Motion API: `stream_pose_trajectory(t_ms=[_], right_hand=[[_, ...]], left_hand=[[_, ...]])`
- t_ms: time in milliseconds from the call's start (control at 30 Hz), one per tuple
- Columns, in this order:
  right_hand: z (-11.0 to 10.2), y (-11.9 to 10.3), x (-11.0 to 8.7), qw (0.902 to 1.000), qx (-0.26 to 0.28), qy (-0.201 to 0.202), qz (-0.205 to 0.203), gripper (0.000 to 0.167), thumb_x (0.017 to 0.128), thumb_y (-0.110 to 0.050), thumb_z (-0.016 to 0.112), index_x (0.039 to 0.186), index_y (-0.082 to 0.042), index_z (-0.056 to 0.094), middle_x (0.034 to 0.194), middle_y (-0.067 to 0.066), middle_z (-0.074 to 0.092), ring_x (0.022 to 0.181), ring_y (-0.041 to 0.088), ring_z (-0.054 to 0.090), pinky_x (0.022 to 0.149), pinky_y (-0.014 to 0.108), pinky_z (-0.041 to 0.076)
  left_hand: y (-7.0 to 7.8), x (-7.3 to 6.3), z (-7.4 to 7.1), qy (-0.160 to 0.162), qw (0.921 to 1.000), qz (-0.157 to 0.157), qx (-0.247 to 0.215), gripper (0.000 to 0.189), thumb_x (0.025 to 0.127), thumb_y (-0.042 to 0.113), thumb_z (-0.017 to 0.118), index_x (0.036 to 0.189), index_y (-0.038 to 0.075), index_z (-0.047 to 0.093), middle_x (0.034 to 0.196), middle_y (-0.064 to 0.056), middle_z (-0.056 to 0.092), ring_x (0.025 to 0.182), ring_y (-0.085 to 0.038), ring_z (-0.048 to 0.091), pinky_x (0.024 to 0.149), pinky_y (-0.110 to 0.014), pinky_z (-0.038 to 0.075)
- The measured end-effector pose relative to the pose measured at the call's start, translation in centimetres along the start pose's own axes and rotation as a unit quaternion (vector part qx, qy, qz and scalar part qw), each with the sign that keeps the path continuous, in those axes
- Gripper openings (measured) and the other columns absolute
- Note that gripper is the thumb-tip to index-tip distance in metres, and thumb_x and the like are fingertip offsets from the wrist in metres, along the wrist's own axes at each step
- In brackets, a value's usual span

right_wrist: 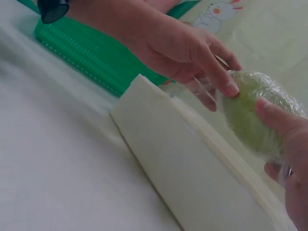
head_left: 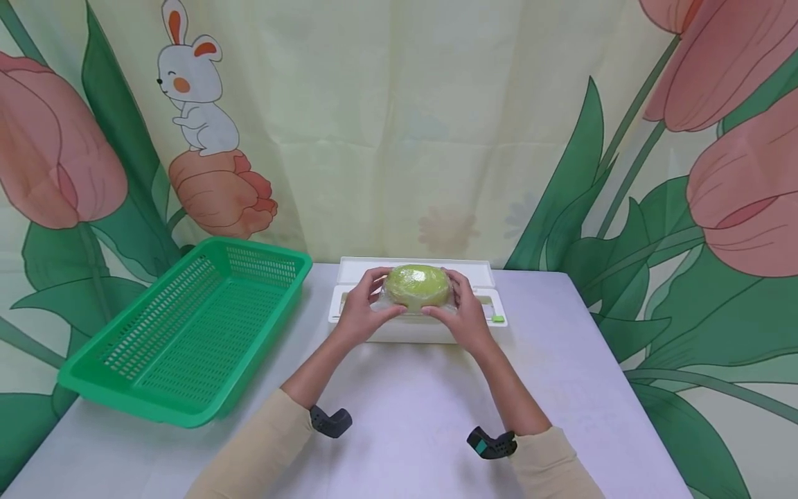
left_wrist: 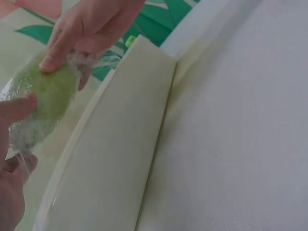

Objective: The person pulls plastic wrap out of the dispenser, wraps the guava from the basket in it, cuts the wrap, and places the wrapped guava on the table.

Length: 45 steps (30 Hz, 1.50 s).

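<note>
A light green oval fruit (head_left: 418, 283), its exact kind unclear, is wrapped in shiny cling film. My left hand (head_left: 361, 312) grips its left end and my right hand (head_left: 464, 315) its right end, both thumbs on the near side. Loose film (left_wrist: 86, 60) bunches at the ends of the fruit, by the fingers. Both hands hold it up above a white cling film dispenser box (head_left: 411, 334). The box's lid (head_left: 414, 267) stands raised at the back, and a small green slider (head_left: 498, 319) sits on its right front rim. The fruit and hands hide most of the box's inside.
To the left lies a green perforated plastic basket (head_left: 206, 339), angled on the white-covered table (head_left: 405, 430). Behind the table hangs a curtain (head_left: 386, 138) printed with tulips and a rabbit. Black camera mounts sit on both wrists.
</note>
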State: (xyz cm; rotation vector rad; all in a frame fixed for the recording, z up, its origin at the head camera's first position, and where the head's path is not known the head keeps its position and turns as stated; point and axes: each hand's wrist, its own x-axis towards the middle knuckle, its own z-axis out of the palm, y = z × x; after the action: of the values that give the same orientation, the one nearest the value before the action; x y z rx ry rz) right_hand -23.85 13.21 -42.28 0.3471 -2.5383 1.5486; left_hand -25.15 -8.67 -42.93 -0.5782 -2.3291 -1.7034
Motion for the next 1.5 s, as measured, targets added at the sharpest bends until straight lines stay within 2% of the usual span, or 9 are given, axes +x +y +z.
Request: stream_pose_trajectory(t_ms=[133,233,333,633,867,1000,1167,1333,1500], right_hand=[[-0.2,0.1,-0.1,0.999,-0.027,-0.011,-0.033,0.094,0.074,-0.023,0.084,0.15,-0.011,0.029,0.15,0.014,0.041,0.137,0.033,0.043,0.11,0.045,0.04],[-0.3,0.2,0.0,0.9966,-0.059,-0.003,-0.057,0.093,0.073,-0.02,0.084,0.15,-0.009,0.031,0.149,0.016,0.042,0.136,0.034,0.045,0.108,0.043,0.043],[-0.3,0.4,0.1,0.9954,-0.071,0.014,-0.063,0.087,0.076,-0.02,0.082,0.149,-0.009,0.035,0.148,0.015,0.044,0.134,0.033,0.047,0.106,0.041,0.045],[-0.5,0.2,0.1,0.9997,0.003,0.014,-0.021,0.086,0.075,-0.018,0.083,0.145,-0.01,0.033,0.148,0.018,0.043,0.129,0.039,0.051,0.104,0.047,0.046],[-0.8,-0.3,0.2,0.9998,0.013,0.011,-0.013,0.083,0.075,-0.02,0.083,0.143,-0.013,0.037,0.148,0.014,0.044,0.129,0.037,0.052,0.102,0.047,0.048],[-1.0,-0.4,0.2,0.9998,0.011,0.011,-0.013,0.083,0.075,-0.022,0.083,0.144,-0.014,0.038,0.148,0.013,0.045,0.129,0.036,0.052,0.1,0.047,0.049],[-1.2,-0.7,0.3,0.9998,0.003,0.013,-0.011,0.083,0.075,-0.022,0.083,0.145,-0.013,0.038,0.146,0.012,0.046,0.128,0.035,0.053,0.099,0.046,0.05],[-1.4,-1.3,0.2,0.9996,-0.001,0.016,-0.023,0.084,0.075,-0.02,0.083,0.146,-0.012,0.039,0.145,0.013,0.048,0.128,0.034,0.054,0.099,0.046,0.05],[-1.7,-1.9,0.1,0.9986,0.005,0.02,-0.048,0.083,0.074,-0.016,0.083,0.145,-0.01,0.04,0.144,0.015,0.049,0.126,0.034,0.056,0.099,0.045,0.05]], left_hand=[[0.0,0.0,0.0,0.0,0.9998,-0.016,-0.011,0.07,0.074,0.011,0.083,0.133,0.01,0.046,0.136,-0.009,0.054,0.126,-0.031,0.056,0.1,-0.04,0.05],[0.1,0.0,0.0,-0.003,0.9994,-0.033,-0.01,0.068,0.075,0.012,0.082,0.133,0.011,0.046,0.136,-0.008,0.054,0.127,-0.03,0.056,0.101,-0.038,0.049],[0.2,0.0,-0.1,-0.002,0.9992,-0.038,-0.007,0.068,0.076,0.014,0.082,0.134,0.012,0.046,0.137,-0.008,0.054,0.127,-0.03,0.056,0.1,-0.037,0.05],[0.7,0.0,-0.4,-0.005,0.999,-0.027,-0.035,0.068,0.074,0.011,0.083,0.133,0.01,0.049,0.135,-0.011,0.055,0.125,-0.031,0.057,0.099,-0.038,0.051],[4.0,-0.5,-1.2,-0.02,0.9995,-0.016,-0.02,0.067,0.076,-0.003,0.078,0.135,-0.002,0.046,0.137,-0.021,0.052,0.125,-0.038,0.055,0.1,-0.045,0.05],[3.0,-0.2,-1.0,-0.015,0.9998,-0.005,-0.01,0.068,0.076,-0.002,0.078,0.136,-0.002,0.046,0.137,-0.022,0.053,0.124,-0.039,0.056,0.099,-0.044,0.051],[1.3,0.3,-0.8,-0.005,1.0,0.0,-0.007,0.07,0.075,0.003,0.081,0.137,0.005,0.048,0.137,-0.017,0.054,0.123,-0.034,0.058,0.098,-0.04,0.052],[1.5,0.3,-1.0,0.0,0.9998,0.017,-0.013,0.068,0.074,0.007,0.082,0.135,0.01,0.051,0.134,-0.012,0.057,0.12,-0.03,0.06,0.095,-0.036,0.054],[2.0,0.3,-1.3,0.003,0.9993,0.036,-0.012,0.066,0.075,0.007,0.082,0.134,0.01,0.052,0.132,-0.012,0.058,0.119,-0.032,0.061,0.094,-0.034,0.055]])
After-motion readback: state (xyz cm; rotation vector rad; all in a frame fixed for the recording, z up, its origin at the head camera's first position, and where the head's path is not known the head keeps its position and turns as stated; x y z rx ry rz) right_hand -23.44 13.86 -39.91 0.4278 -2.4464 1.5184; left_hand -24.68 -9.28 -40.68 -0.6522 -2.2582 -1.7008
